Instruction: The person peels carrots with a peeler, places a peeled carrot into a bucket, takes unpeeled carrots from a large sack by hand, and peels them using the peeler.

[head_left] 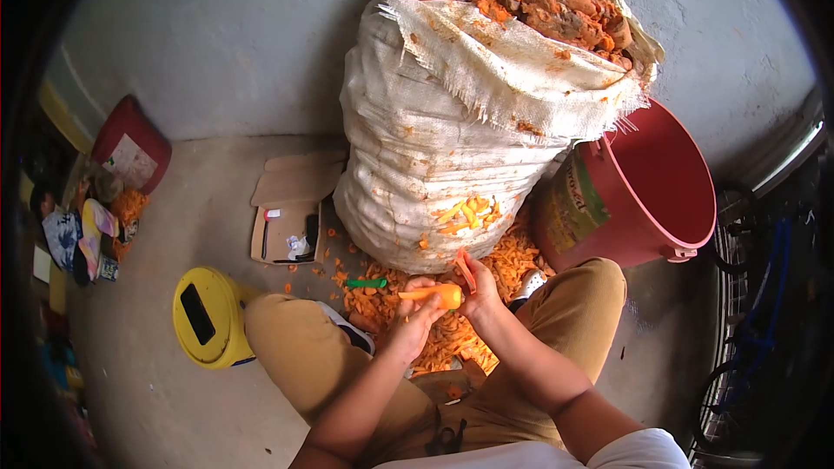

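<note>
My left hand (413, 323) is wrapped around a peeled orange carrot (448, 297), held roughly level between my knees. Close to its thick end, my right hand (480, 293) grips a red-orange peeler (466, 270). Whether its blade touches the carrot I cannot tell. Below both hands lies a heap of orange peelings (452, 335). A green-handled tool (367, 283) rests on the heap's left side, its working end unclear. More peelings cling to the front of a tall white woven sack (417, 148), which is filled with rough orange-brown roots (556, 9).
A large red bucket (656, 200) stands right of the sack. On the left are an open cardboard box (300, 178) with small items and a yellow lidded bucket (230, 317) bearing a black phone (198, 314). Further left, another person (61, 230) is beside a red container (143, 135).
</note>
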`<state>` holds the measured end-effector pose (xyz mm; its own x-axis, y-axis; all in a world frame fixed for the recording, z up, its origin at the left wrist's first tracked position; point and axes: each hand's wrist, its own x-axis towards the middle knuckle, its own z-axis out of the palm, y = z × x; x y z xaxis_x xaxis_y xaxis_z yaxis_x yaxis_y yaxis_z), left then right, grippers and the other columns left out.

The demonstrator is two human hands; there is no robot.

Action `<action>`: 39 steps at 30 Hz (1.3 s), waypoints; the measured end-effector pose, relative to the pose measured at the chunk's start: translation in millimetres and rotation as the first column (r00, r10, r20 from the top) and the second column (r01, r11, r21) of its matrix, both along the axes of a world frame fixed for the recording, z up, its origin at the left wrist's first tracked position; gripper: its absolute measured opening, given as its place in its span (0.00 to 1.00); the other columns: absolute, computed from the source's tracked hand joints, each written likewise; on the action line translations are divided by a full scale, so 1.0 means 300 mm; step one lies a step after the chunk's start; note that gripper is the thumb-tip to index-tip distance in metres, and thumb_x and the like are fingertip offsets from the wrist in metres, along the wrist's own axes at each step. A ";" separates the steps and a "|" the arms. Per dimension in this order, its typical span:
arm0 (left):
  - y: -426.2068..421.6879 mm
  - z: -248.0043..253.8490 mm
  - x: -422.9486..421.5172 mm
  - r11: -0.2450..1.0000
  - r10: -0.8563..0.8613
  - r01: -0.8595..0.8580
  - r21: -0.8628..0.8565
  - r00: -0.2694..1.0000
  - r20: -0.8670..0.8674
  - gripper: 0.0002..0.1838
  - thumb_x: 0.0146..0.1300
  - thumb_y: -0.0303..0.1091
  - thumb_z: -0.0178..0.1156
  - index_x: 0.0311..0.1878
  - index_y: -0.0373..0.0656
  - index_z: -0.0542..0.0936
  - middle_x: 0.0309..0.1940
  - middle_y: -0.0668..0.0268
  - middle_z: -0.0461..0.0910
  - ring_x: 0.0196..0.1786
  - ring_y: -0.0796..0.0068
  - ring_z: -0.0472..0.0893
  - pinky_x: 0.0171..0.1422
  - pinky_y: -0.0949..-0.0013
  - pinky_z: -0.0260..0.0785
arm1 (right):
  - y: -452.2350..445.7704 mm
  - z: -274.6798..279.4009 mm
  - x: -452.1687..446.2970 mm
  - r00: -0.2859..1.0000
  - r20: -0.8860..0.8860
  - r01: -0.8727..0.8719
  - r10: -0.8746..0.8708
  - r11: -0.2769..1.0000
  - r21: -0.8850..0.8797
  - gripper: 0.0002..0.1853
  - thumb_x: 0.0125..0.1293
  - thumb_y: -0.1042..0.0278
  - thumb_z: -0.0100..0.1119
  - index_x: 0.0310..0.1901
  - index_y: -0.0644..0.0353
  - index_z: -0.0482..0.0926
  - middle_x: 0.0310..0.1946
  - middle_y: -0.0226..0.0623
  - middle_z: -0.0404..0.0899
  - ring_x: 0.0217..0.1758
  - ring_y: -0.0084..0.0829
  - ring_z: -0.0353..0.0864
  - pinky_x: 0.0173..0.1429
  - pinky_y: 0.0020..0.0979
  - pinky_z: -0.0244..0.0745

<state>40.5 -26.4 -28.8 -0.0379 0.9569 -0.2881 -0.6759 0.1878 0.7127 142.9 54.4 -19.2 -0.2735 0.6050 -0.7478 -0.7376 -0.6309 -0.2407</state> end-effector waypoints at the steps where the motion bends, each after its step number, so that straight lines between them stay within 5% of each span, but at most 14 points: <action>1: -0.003 -0.005 0.000 0.999 -0.036 0.036 0.002 0.999 -0.008 0.13 0.58 0.28 0.53 0.45 0.45 0.62 0.44 0.65 0.69 0.48 0.71 0.71 0.53 0.64 0.65 | 0.008 -0.001 0.012 0.998 -0.056 0.028 -0.026 0.999 0.041 0.10 0.65 0.61 0.39 0.34 0.55 0.69 0.22 0.27 0.69 0.22 0.20 0.64 0.20 0.22 0.57; 4: -0.006 -0.005 -0.008 0.989 -0.149 0.145 -0.035 0.978 -0.145 0.20 0.53 0.25 0.59 0.48 0.42 0.64 0.44 0.64 0.70 0.46 0.74 0.72 0.52 0.69 0.65 | 0.038 -0.004 0.052 0.986 -0.149 0.096 -0.075 0.985 0.143 0.11 0.64 0.62 0.40 0.27 0.56 0.68 0.13 0.26 0.60 0.15 0.20 0.55 0.18 0.22 0.54; 12: -0.023 0.013 0.032 0.947 -0.310 0.280 -0.157 0.924 -0.223 0.22 0.48 0.22 0.62 0.47 0.39 0.67 0.35 0.69 0.72 0.41 0.78 0.73 0.48 0.75 0.66 | 0.038 0.023 0.043 0.989 -0.145 -0.014 0.032 0.992 0.124 0.09 0.63 0.60 0.43 0.31 0.53 0.68 0.20 0.28 0.69 0.16 0.22 0.60 0.20 0.23 0.56; 16: -0.009 0.028 0.015 0.979 -0.204 0.196 -0.058 0.933 -0.297 0.19 0.46 0.20 0.62 0.42 0.41 0.68 0.34 0.68 0.72 0.39 0.80 0.72 0.45 0.76 0.66 | 0.090 0.071 0.089 0.981 0.142 0.073 -0.132 0.931 0.356 0.09 0.63 0.61 0.44 0.37 0.57 0.68 0.24 0.30 0.71 0.23 0.23 0.69 0.23 0.24 0.64; 20: -0.002 0.021 0.004 0.977 -0.205 0.214 -0.009 0.922 -0.330 0.18 0.45 0.19 0.62 0.39 0.40 0.68 0.35 0.67 0.73 0.38 0.80 0.72 0.43 0.76 0.67 | 0.075 0.080 0.075 0.960 0.189 0.067 -0.207 0.825 0.562 0.11 0.64 0.64 0.43 0.43 0.62 0.67 0.35 0.34 0.74 0.35 0.27 0.75 0.40 0.29 0.72; 21: 0.000 0.021 0.002 0.973 -0.229 0.230 -0.037 0.920 -0.318 0.18 0.45 0.20 0.62 0.40 0.40 0.68 0.35 0.66 0.74 0.37 0.80 0.73 0.42 0.76 0.67 | 0.065 0.084 0.060 0.963 0.182 0.056 -0.199 0.807 0.589 0.10 0.64 0.66 0.44 0.43 0.62 0.66 0.34 0.32 0.72 0.33 0.23 0.73 0.37 0.26 0.71; 24: 0.011 -0.004 0.000 0.972 -0.080 0.207 0.114 0.743 -0.665 0.20 0.44 0.22 0.63 0.41 0.39 0.69 0.34 0.66 0.75 0.35 0.78 0.75 0.41 0.75 0.68 | 0.021 0.098 0.022 0.957 0.260 -0.080 -0.128 0.746 0.661 0.09 0.64 0.67 0.46 0.43 0.60 0.65 0.26 0.25 0.68 0.23 0.15 0.64 0.27 0.18 0.63; 28: -0.008 0.049 0.008 0.984 -0.073 0.157 0.083 0.783 -0.618 0.19 0.41 0.22 0.63 0.40 0.38 0.71 0.33 0.68 0.75 0.33 0.77 0.75 0.40 0.75 0.68 | -0.026 0.093 -0.029 0.863 0.444 -0.252 -0.240 0.557 0.791 0.09 0.64 0.68 0.45 0.43 0.61 0.64 0.27 0.26 0.68 0.21 0.15 0.64 0.24 0.18 0.62; 31: -0.011 0.038 -0.001 0.978 -0.004 0.151 0.142 0.701 -0.714 0.15 0.42 0.22 0.62 0.36 0.39 0.71 0.30 0.67 0.74 0.31 0.77 0.74 0.38 0.75 0.67 | -0.018 0.089 -0.033 0.843 0.480 -0.271 -0.244 0.579 0.769 0.10 0.64 0.68 0.45 0.44 0.63 0.63 0.25 0.26 0.68 0.20 0.15 0.64 0.23 0.18 0.62; 33: -0.023 0.062 -0.011 0.950 0.082 0.196 0.242 0.594 -0.801 0.14 0.42 0.23 0.62 0.35 0.39 0.71 0.28 0.66 0.74 0.32 0.77 0.75 0.39 0.75 0.66 | 0.000 0.116 0.007 0.861 0.499 -0.279 -0.102 0.725 0.629 0.10 0.64 0.68 0.46 0.43 0.63 0.64 0.21 0.26 0.67 0.17 0.15 0.63 0.21 0.18 0.62; 34: -0.029 0.079 -0.013 0.931 0.129 0.224 0.288 0.536 -0.834 0.14 0.43 0.24 0.62 0.34 0.39 0.71 0.27 0.66 0.74 0.33 0.77 0.75 0.39 0.74 0.66 | 0.052 0.067 0.038 0.869 0.452 -0.155 -0.202 0.756 0.636 0.10 0.63 0.67 0.46 0.43 0.62 0.64 0.20 0.26 0.66 0.17 0.15 0.63 0.20 0.18 0.62; 37: -0.057 0.091 -0.008 0.923 0.107 0.247 0.296 0.573 -0.813 0.13 0.42 0.24 0.63 0.32 0.39 0.70 0.26 0.67 0.73 0.32 0.78 0.74 0.38 0.75 0.66 | 0.151 0.067 0.109 0.815 0.433 0.001 -0.386 0.747 0.665 0.11 0.63 0.63 0.47 0.42 0.60 0.64 0.19 0.25 0.65 0.17 0.15 0.62 0.17 0.18 0.60; 39: -0.045 0.069 0.004 0.953 0.102 0.165 0.253 0.611 -0.785 0.14 0.42 0.23 0.64 0.32 0.40 0.70 0.27 0.66 0.72 0.31 0.78 0.74 0.38 0.75 0.66 | 0.099 0.122 0.099 0.849 0.475 -0.170 -0.231 0.732 0.660 0.09 0.64 0.66 0.44 0.43 0.60 0.64 0.20 0.25 0.66 0.17 0.16 0.63 0.17 0.18 0.62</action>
